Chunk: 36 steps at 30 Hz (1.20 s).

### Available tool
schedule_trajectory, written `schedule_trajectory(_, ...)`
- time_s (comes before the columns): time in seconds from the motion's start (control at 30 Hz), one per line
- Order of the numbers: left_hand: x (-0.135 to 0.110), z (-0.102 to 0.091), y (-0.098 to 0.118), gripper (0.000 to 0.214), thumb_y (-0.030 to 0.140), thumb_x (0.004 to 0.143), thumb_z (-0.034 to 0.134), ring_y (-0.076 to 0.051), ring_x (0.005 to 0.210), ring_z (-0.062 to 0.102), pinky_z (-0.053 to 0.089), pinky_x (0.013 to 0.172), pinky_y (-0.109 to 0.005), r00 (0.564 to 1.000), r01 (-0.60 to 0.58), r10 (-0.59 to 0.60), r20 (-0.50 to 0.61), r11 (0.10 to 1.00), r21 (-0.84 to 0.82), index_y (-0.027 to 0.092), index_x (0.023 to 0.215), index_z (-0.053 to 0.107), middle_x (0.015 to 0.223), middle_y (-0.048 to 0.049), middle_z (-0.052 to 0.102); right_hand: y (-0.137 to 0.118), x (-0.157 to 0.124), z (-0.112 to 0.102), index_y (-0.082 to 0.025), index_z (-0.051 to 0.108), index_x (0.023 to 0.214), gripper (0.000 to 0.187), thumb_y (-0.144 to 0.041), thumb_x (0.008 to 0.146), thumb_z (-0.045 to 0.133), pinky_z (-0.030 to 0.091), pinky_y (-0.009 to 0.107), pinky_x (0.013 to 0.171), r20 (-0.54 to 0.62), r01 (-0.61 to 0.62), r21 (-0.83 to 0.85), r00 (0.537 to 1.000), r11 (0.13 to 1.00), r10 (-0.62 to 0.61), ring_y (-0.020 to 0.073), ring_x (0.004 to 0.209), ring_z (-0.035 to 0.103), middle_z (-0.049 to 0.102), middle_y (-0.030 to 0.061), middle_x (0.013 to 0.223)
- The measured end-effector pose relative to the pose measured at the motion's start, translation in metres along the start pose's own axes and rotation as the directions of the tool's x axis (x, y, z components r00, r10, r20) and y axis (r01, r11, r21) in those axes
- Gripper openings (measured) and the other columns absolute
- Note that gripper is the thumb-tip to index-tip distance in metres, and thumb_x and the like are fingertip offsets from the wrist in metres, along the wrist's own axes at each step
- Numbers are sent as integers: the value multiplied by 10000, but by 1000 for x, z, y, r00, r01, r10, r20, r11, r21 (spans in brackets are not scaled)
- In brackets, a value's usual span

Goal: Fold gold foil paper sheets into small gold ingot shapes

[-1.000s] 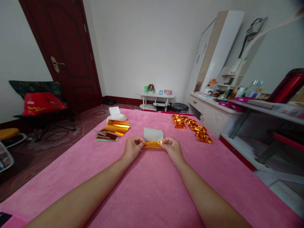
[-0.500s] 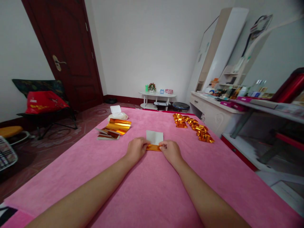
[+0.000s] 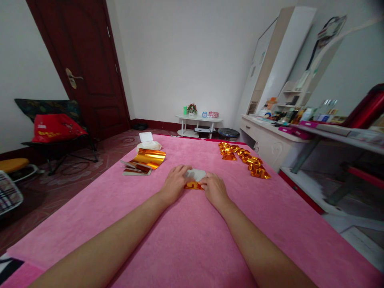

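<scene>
1. Since half a second ago, the pale flap (image 3: 197,175) of the gold foil sheet (image 3: 193,185) has been bent over toward the wearer, so that less of its height is seen, and the fingers of the left hand (image 3: 174,186) have been brought farther up along its side.
2. With the sheet taken as the clock's centre and 12 pointing away from the wearer, its left end is held at 9 o'clock by the left hand, the fingers laid on the flap's upper corner and the thumb kept lower; how firmly it is pressed cannot be told.
3. At 3 o'clock, the right end is pinched between the thumb and fingers of the right hand (image 3: 215,189).
4. The sheet is kept low over the pink cloth (image 3: 192,236), its gold band nearest the wearer and the flap at 12.
5. At 10 o'clock, a curved gold sheet (image 3: 152,159) is rested against a stack of sheets (image 3: 137,172); beyond them, near 11, a white packet (image 3: 149,145) is placed with its lid raised.
6. At 2 o'clock, folded gold pieces (image 3: 245,159) are clustered on the cloth.
7. Farther off, at 12, a small white table (image 3: 192,118) is set by the wall.
</scene>
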<state>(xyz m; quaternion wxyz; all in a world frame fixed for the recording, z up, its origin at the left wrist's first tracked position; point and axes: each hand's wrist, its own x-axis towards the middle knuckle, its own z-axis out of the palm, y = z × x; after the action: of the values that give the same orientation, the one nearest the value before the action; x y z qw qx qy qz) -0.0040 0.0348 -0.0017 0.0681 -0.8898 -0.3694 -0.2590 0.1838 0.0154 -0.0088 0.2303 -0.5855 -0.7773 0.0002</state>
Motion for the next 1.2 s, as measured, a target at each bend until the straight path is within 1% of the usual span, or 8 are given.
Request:
schedule_trajectory(0.13,4,4,-8,304,228,900,471,-167,947,554,401,824,-270,959,-196,235,156,953,-233,311,1143,634,1024,-34,661,3,2,4,-275,729,853,266,-88,789,551,372,225,700,38,49,58,998,997,-52,148,822,569,640,20,844)
schedule_trajectory(0.27,5,9,-17,350,151,866,480,-151,931,578,405,810,-241,959,-164,223,173,938,-305,327,1115,651,1006,-7,686,8,3,7,-284,729,867,280,-91,777,547,387,207,680,78,-18,123,997,992,9,139,813,595,664,8,885)
schedule_trajectory(0.43,8,17,-13,295,132,774,536,-140,814,589,413,705,-221,985,65,-8,175,944,-324,284,942,724,893,4,699,8,4,8,-295,730,888,289,-108,761,550,399,203,696,113,-118,179,989,977,98,139,832,609,683,2,932)
schedule_trajectory(0.67,10,30,-5,210,388,719,663,-130,720,575,409,624,-209,930,363,-307,200,845,-393,240,848,739,836,-8,685,2,4,4,-280,738,785,235,-149,755,545,382,203,638,129,-157,180,982,971,135,139,767,609,687,8,851)
schedule_trajectory(0.8,10,31,-15,191,220,730,642,-133,766,589,451,682,-207,952,296,-191,238,770,-566,217,891,744,846,-22,678,-2,2,1,-285,735,807,256,-137,745,536,376,206,629,106,-192,180,979,965,175,143,779,615,697,-1,868)
schedule_trajectory(0.93,10,26,-22,203,142,740,613,-134,808,601,485,731,-213,964,240,-72,257,656,-716,175,890,746,912,-49,664,-14,2,0,-259,711,769,178,-358,790,564,348,224,569,104,-254,124,965,959,242,151,709,605,687,11,793)
schedule_trajectory(1.07,11,23,-24,206,168,740,645,-154,845,599,485,779,-237,970,193,-13,241,642,-742,174,922,742,900,-61,671,-26,1,3,-228,651,776,343,-556,678,653,356,255,606,4,-277,-12,961,961,277,171,718,583,659,33,821)
schedule_trajectory(1.2,10,25,-26,235,127,746,614,-150,846,592,484,788,-250,976,157,9,216,658,-736,181,939,737,923,-65,657,-21,3,7,-237,637,778,242,-442,663,693,351,257,607,22,-292,72,957,954,291,165,714,568,646,13,806)
